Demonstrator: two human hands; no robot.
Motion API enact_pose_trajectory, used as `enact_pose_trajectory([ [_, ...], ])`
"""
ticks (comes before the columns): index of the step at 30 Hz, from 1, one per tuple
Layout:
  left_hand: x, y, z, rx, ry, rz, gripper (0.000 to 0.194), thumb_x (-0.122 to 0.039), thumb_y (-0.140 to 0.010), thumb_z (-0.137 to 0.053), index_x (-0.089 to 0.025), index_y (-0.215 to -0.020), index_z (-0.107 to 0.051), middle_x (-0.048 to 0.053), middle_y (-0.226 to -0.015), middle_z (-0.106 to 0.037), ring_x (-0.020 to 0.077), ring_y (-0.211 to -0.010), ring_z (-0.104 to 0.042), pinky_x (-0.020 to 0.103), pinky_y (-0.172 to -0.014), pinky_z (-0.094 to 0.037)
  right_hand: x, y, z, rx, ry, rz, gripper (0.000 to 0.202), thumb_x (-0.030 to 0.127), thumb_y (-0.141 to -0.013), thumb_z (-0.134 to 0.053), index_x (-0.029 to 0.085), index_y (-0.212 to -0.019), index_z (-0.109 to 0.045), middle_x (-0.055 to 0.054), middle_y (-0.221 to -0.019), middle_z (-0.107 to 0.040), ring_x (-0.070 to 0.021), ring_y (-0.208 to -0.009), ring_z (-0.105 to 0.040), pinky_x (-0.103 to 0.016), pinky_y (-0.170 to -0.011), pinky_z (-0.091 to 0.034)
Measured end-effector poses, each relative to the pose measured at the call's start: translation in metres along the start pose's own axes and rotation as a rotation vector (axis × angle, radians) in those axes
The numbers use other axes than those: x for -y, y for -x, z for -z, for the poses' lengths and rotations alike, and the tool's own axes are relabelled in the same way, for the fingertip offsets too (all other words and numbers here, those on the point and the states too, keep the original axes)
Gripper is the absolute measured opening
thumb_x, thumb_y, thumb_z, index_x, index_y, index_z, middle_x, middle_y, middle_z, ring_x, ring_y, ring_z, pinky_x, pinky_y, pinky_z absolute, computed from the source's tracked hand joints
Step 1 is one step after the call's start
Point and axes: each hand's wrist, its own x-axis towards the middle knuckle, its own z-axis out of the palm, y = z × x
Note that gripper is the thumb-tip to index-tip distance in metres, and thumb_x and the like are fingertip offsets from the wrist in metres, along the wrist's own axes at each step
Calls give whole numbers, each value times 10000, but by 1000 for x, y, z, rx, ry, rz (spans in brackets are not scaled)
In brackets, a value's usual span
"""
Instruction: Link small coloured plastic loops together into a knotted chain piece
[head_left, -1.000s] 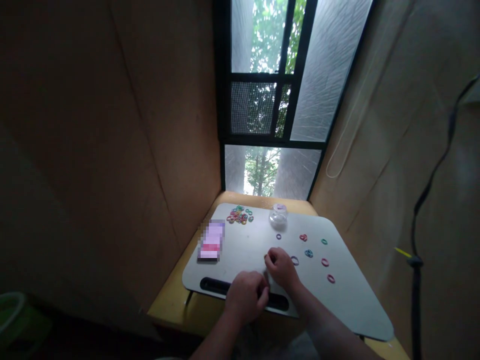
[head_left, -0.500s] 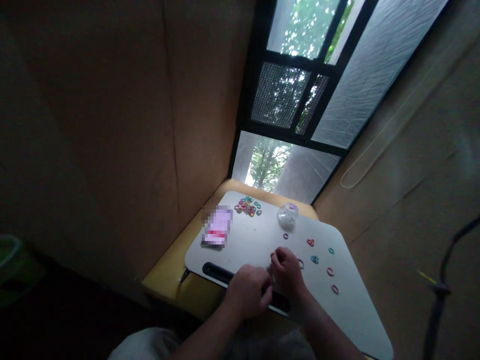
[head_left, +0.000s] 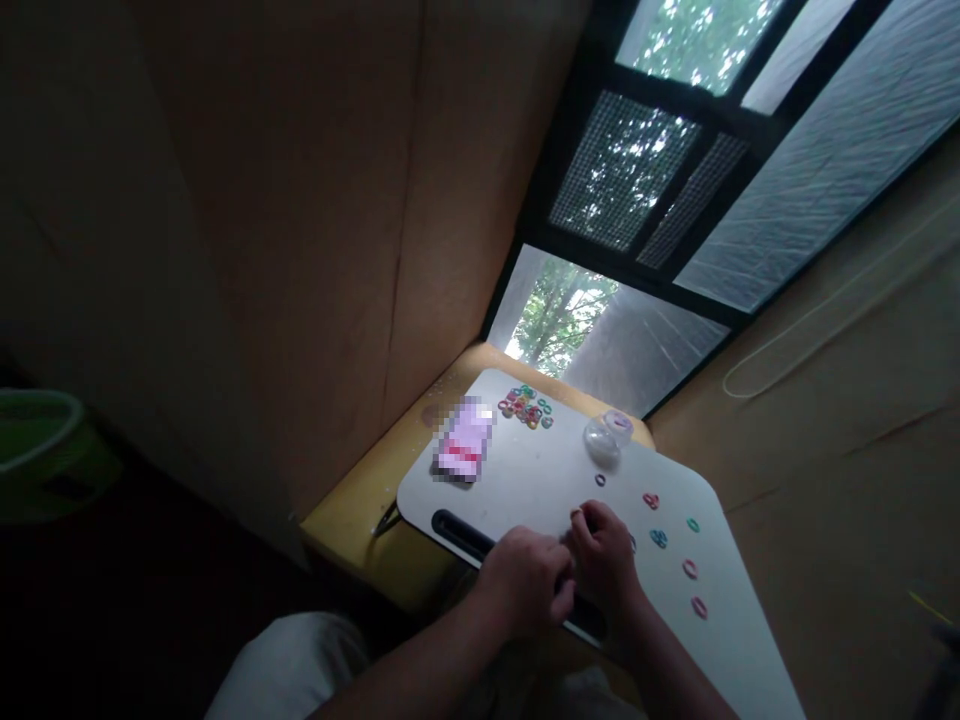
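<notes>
1. At the near edge of the smooth white worktop (head_left: 525, 480), the left hand (head_left: 525, 585) and right hand (head_left: 604, 560) meet, fingers curled tight; what they pinch is too small to tell.
2. Small coloured loop bands (head_left: 658, 537) lie scattered toward the right edge.
3. A heap of bands (head_left: 526, 406) sits at the far edge, near a clear round pot (head_left: 602, 441).
4. A flat phone (head_left: 463, 452) lies by the left edge.

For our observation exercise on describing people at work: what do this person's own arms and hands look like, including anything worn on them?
Both forearms are bare, with no sleeves in view. The left hand and right hand are bare too: no gloves, and no watch, bracelet or ring can be made out in the dim light. A light-coloured garment shows below the left arm.
</notes>
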Motion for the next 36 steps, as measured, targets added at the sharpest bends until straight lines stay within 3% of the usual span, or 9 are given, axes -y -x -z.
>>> enact_pose_trajectory([
  [14, -11, 2, 2, -9, -72, 79, 44, -253, -793, -582, -216, -777, -600, 19, -791, -641, 189, -775, -550, 315, -717, -344, -15, -6, -7, -65, -47, 76, 263, 318, -838, -491, 211, -609, -421, 14, -612, -484, -143, -615, -445, -265, -595, -312],
  [36, -16, 2, 0, -20, -92, 128, 48, -222, -787, -561, -218, -790, -609, 15, -798, -642, 185, -794, -542, 302, -729, -369, -6, -6, -1, -64, -63, 64, 253, 281, -837, -485, 203, -598, -454, 9, -618, -505, -143, -632, -466, -261, -610, -310],
])
